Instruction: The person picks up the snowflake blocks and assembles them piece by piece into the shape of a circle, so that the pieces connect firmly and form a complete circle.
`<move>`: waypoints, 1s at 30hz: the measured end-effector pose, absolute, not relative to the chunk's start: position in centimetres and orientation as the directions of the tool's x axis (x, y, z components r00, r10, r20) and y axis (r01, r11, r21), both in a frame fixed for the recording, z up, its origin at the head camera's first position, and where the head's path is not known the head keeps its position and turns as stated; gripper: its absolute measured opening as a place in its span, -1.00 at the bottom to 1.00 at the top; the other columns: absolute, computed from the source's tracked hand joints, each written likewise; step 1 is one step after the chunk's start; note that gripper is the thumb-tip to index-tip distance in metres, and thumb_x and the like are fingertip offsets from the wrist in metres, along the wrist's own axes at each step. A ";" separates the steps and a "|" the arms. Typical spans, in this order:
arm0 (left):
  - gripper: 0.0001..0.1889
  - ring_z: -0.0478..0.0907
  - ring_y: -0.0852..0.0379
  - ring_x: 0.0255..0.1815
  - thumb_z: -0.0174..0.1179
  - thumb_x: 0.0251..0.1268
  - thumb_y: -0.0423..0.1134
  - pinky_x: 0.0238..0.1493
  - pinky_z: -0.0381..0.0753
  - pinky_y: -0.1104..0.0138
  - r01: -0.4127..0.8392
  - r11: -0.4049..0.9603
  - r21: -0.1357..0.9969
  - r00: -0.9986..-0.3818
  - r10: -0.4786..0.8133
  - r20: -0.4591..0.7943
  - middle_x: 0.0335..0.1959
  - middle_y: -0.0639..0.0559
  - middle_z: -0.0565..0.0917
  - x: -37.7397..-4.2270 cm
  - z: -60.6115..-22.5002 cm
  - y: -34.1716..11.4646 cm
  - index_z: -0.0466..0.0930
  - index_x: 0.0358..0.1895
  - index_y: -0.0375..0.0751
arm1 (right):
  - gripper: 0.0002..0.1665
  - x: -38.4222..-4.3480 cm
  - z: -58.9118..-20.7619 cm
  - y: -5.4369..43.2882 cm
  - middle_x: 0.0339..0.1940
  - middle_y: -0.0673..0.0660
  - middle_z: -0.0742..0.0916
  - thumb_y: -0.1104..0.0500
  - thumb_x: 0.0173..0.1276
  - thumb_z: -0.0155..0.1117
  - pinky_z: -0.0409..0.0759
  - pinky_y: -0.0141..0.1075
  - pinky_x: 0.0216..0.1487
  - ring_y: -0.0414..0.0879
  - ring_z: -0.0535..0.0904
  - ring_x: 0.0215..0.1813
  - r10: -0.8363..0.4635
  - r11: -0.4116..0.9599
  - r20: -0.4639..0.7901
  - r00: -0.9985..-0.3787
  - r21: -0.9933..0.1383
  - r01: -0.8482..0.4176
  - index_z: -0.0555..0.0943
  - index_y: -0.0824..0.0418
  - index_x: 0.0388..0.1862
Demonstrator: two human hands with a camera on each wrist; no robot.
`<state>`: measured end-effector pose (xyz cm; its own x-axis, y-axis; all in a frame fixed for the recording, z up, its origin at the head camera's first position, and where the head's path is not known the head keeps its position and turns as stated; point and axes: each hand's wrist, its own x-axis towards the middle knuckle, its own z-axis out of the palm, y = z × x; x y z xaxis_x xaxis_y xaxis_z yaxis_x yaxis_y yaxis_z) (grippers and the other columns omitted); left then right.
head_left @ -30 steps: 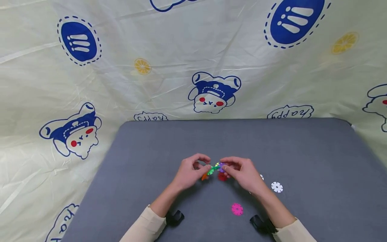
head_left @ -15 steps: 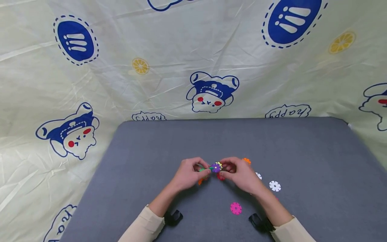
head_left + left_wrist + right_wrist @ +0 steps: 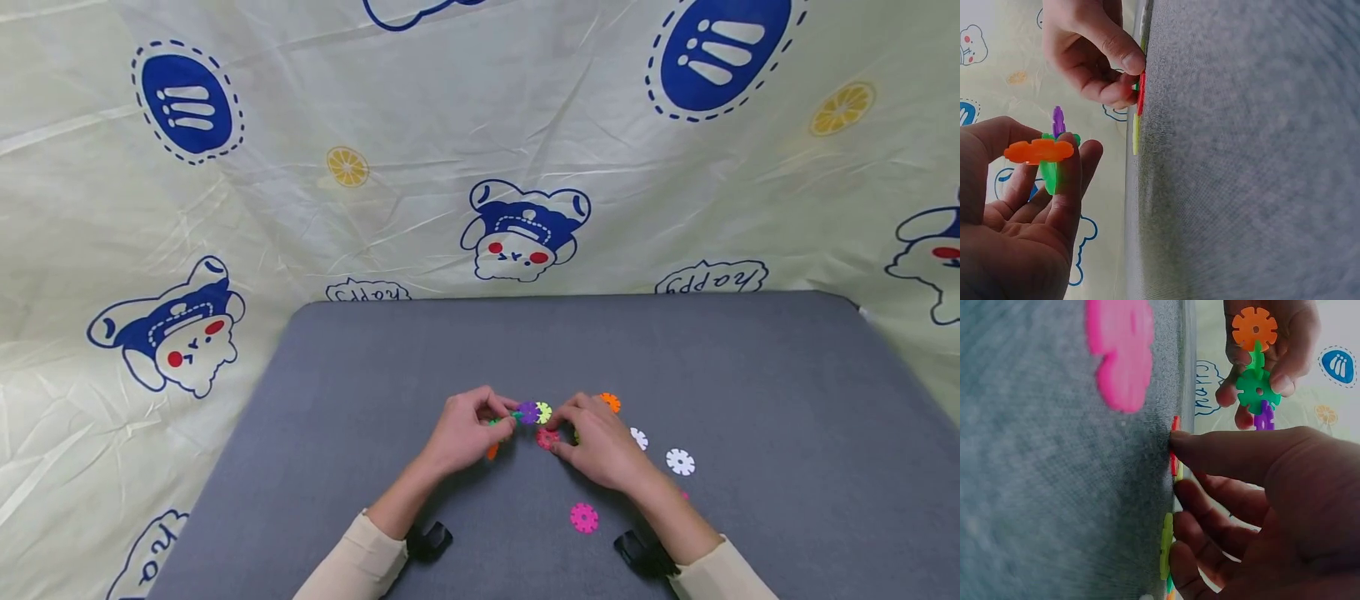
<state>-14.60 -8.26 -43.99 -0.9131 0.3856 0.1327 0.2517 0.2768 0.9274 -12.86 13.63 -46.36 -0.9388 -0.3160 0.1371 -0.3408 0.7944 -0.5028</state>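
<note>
My left hand (image 3: 468,429) pinches a short chain of joined plastic snowflake discs, held above the table. The chain has an orange disc (image 3: 1255,329), two green discs (image 3: 1249,395) and a purple disc (image 3: 528,412) at its end. My right hand (image 3: 600,437) is low at the table, thumb and fingers at the edges of a red snowflake disc (image 3: 546,439), which lies flat there. Just beyond it a yellow disc (image 3: 1136,136) lies on the table; in the head view it appears beside the purple one. A yellow-green disc (image 3: 1165,547) sits under my right fingers, partly hidden.
On the grey table (image 3: 375,358) lie a loose orange disc (image 3: 611,402), two white discs (image 3: 681,462) and a pink disc (image 3: 584,517) nearer me. Another pink edge (image 3: 685,496) peeks out by my right forearm. A printed curtain (image 3: 420,225) hangs behind the table.
My right hand has let go of the purple disc and moved down to the red disc. The chain, with the purple disc on it, stays in my left hand.
</note>
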 end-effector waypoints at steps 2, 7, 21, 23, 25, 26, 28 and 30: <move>-0.92 0.69 0.11 -0.30 0.26 0.18 -0.42 -0.35 0.64 0.36 0.239 0.267 0.934 -0.917 0.379 0.127 -0.14 -0.03 0.72 -15.1 -45.0 -8.3 0.54 -0.39 -0.22 | -0.77 -12.9 -46.4 13.6 -0.24 -0.01 0.59 0.19 0.08 0.51 0.45 -0.10 -0.07 -0.04 0.45 -0.12 -0.322 0.787 0.142 -0.936 -0.510 -0.348 0.68 0.09 -0.27; -0.88 0.65 0.23 -0.28 0.23 0.16 -0.39 -0.36 0.58 0.38 0.254 0.318 0.913 -0.929 0.344 0.138 -0.18 0.10 0.72 -15.3 -45.6 -8.3 0.46 -0.36 -0.17 | -0.75 -12.9 -46.5 13.4 -0.24 -0.04 0.60 0.12 0.11 0.50 0.45 -0.12 -0.07 -0.07 0.47 -0.14 -0.349 0.775 0.161 -0.923 -0.504 -0.381 0.69 0.09 -0.21; -0.68 0.47 0.23 -0.50 0.20 0.27 -0.29 -0.46 0.50 0.37 0.325 0.463 0.825 -0.929 0.318 0.188 -0.18 0.14 0.68 -15.4 -46.2 -8.4 0.64 0.09 -0.04 | -0.80 -12.8 -45.7 13.2 -0.46 -0.09 0.58 0.26 0.22 0.39 0.51 -0.29 -0.36 -0.18 0.48 -0.41 -0.258 0.655 0.075 -0.963 -0.719 -0.232 0.60 0.07 -0.21; -0.69 0.45 0.23 -0.51 0.21 0.26 -0.29 -0.48 0.50 0.38 0.359 0.484 0.798 -0.921 0.324 0.218 -0.16 0.14 0.68 -15.5 -46.3 -8.3 0.68 0.06 -0.02 | -0.81 -12.8 -45.6 13.2 -0.43 -0.09 0.60 0.25 0.24 0.37 0.54 -0.31 -0.33 -0.19 0.51 -0.39 -0.223 0.614 0.108 -0.969 -0.756 -0.226 0.60 0.07 -0.19; -0.68 0.46 0.22 -0.48 0.21 0.25 -0.30 -0.46 0.51 0.38 0.379 0.492 0.784 -0.915 0.325 0.239 -0.14 0.13 0.69 -15.5 -46.4 -8.2 0.69 0.06 -0.02 | -0.82 -12.9 -45.4 13.2 -0.42 -0.07 0.63 0.26 0.23 0.38 0.57 -0.32 -0.33 -0.18 0.55 -0.40 -0.195 0.562 0.164 -0.967 -0.789 -0.248 0.60 0.11 -0.19; -0.68 0.47 0.22 -0.45 0.21 0.24 -0.31 -0.44 0.51 0.37 0.383 0.493 0.781 -0.914 0.323 0.244 -0.13 0.13 0.69 -15.5 -46.4 -8.2 0.69 0.06 -0.01 | -0.82 -12.9 -45.3 13.2 -0.43 -0.06 0.64 0.27 0.23 0.38 0.58 -0.33 -0.34 -0.17 0.57 -0.42 -0.185 0.537 0.189 -0.964 -0.803 -0.261 0.60 0.12 -0.20; -0.69 0.49 0.21 -0.38 0.21 0.24 -0.31 -0.39 0.53 0.35 0.381 0.494 0.782 -0.916 0.318 0.245 -0.11 0.14 0.68 -15.3 -46.4 -8.1 0.70 0.03 0.01 | -0.82 -13.0 -45.2 13.2 -0.45 -0.02 0.67 0.29 0.23 0.39 0.59 -0.34 -0.38 -0.13 0.62 -0.45 -0.175 0.485 0.230 -0.958 -0.826 -0.287 0.60 0.14 -0.21; -0.70 0.50 0.21 -0.30 0.21 0.23 -0.33 -0.33 0.54 0.33 0.379 0.484 0.788 -0.916 0.318 0.246 -0.12 0.16 0.68 -15.2 -46.4 -8.1 0.71 -0.01 0.04 | -0.82 -13.0 -45.0 13.2 -0.47 0.01 0.70 0.30 0.22 0.39 0.60 -0.33 -0.43 -0.08 0.65 -0.47 -0.171 0.444 0.254 -0.952 -0.843 -0.304 0.59 0.15 -0.23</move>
